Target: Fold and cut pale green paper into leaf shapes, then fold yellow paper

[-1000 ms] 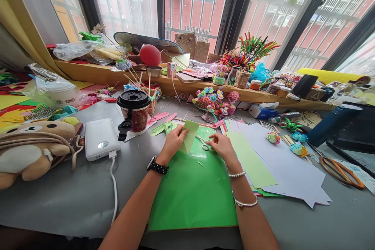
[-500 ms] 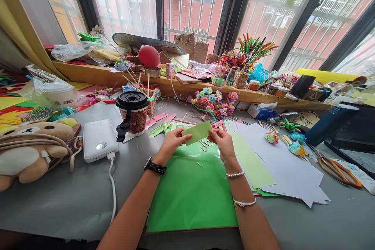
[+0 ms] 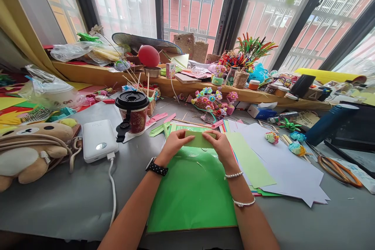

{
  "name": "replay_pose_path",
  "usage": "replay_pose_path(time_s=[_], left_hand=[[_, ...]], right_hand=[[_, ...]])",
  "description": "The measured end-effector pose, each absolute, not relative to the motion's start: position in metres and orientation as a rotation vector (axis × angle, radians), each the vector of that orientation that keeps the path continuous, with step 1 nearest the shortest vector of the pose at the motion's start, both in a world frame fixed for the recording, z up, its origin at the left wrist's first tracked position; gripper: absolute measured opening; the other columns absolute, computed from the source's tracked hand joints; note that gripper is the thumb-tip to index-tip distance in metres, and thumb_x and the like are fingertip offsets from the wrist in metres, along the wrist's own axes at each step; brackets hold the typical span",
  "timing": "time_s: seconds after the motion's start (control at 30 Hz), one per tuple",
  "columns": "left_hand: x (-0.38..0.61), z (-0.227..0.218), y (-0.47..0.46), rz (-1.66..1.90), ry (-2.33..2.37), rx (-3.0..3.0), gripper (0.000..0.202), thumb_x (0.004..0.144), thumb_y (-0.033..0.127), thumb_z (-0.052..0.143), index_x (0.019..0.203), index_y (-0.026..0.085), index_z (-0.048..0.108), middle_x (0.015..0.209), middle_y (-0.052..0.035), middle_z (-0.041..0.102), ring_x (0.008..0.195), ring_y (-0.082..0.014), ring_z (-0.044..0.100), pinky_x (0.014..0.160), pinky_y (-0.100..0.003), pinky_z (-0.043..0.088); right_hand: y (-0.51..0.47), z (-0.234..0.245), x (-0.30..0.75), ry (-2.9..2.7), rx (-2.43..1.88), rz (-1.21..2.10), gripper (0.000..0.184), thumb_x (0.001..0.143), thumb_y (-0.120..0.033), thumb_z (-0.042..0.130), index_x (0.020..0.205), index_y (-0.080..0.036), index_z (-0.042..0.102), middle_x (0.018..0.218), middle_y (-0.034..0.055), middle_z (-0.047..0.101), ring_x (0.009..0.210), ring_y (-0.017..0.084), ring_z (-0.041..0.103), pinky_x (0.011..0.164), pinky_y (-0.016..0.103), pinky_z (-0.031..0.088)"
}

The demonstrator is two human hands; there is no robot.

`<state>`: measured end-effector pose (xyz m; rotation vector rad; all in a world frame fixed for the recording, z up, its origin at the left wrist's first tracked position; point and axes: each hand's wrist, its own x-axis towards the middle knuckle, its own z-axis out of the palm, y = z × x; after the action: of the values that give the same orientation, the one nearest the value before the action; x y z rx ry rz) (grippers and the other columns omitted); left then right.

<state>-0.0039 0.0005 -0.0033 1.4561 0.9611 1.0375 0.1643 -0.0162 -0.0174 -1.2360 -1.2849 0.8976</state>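
Note:
A small light-green piece of paper [image 3: 195, 140] is held level between both hands, above a glossy green sheet [image 3: 193, 195]. My left hand [image 3: 173, 145] pinches its left end, thumb on the near face. At the other end, my right hand [image 3: 219, 145] grips it between thumb and fingers. Behind the paper, the scissors are mostly hidden; only a bit of a handle [image 3: 204, 149] shows below its lower edge. A thin paper scrap [image 3: 201, 166] lies on the green sheet.
White and light-green sheets [image 3: 287, 164] lie to the right, with orange-handled scissors [image 3: 340, 172] beyond. A lidded cup [image 3: 133, 113], a white power bank [image 3: 100, 140] with a cable, and a plush bear [image 3: 35, 152] stand left. Craft flowers [image 3: 209, 99] sit behind.
The light-green paper has gone from tilted to level and sits slightly lower. My right hand has moved left and now covers more of its end.

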Motion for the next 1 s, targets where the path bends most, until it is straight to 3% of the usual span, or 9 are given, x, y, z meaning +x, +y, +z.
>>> replay_pose_path(time_s=[0.23, 0.47, 0.67, 1.0], left_hand=[[-0.003, -0.002, 0.0, 1.132, 1.071, 1.691, 0.024, 0.062, 0.04, 0.061, 0.069, 0.017, 0.065, 0.069, -0.0031, 0.064, 0.063, -0.0152, 0.054, 0.054, -0.023, 0.039], [-0.005, -0.004, -0.001, 1.133, 1.088, 1.889, 0.021, 0.068, 0.037, 0.057, 0.073, 0.019, 0.065, 0.074, -0.0026, 0.066, 0.064, -0.0156, 0.055, 0.056, -0.024, 0.039], [-0.004, -0.002, -0.002, 1.167, 1.1, 1.916, 0.019, 0.07, 0.036, 0.056, 0.071, 0.02, 0.066, 0.077, -0.0025, 0.067, 0.071, -0.0179, 0.059, 0.067, -0.026, 0.042], [-0.009, 0.0, 0.0, 1.325, 1.242, 1.855, 0.015, 0.069, 0.032, 0.058, 0.068, 0.018, 0.065, 0.074, -0.0021, 0.068, 0.071, -0.0168, 0.06, 0.068, -0.026, 0.045]], right_hand=[[-0.023, -0.011, 0.159, -1.506, -1.222, 0.755, 0.025, 0.067, -0.04, 0.059, 0.074, -0.017, 0.066, 0.078, 0.0047, 0.066, 0.073, 0.018, 0.059, 0.061, 0.026, 0.045], [-0.024, -0.009, 0.158, -1.574, -1.192, 0.685, 0.019, 0.07, -0.033, 0.057, 0.073, -0.017, 0.066, 0.075, 0.0055, 0.067, 0.073, 0.018, 0.059, 0.067, 0.028, 0.045], [-0.023, -0.01, 0.157, -1.605, -1.211, 0.638, 0.018, 0.071, -0.032, 0.057, 0.073, -0.017, 0.066, 0.076, 0.0065, 0.067, 0.074, 0.019, 0.06, 0.066, 0.028, 0.046], [-0.013, -0.015, 0.178, -1.284, -1.311, 0.469, 0.024, 0.07, -0.035, 0.056, 0.076, -0.013, 0.064, 0.071, 0.0071, 0.066, 0.066, 0.018, 0.06, 0.063, 0.03, 0.048]])
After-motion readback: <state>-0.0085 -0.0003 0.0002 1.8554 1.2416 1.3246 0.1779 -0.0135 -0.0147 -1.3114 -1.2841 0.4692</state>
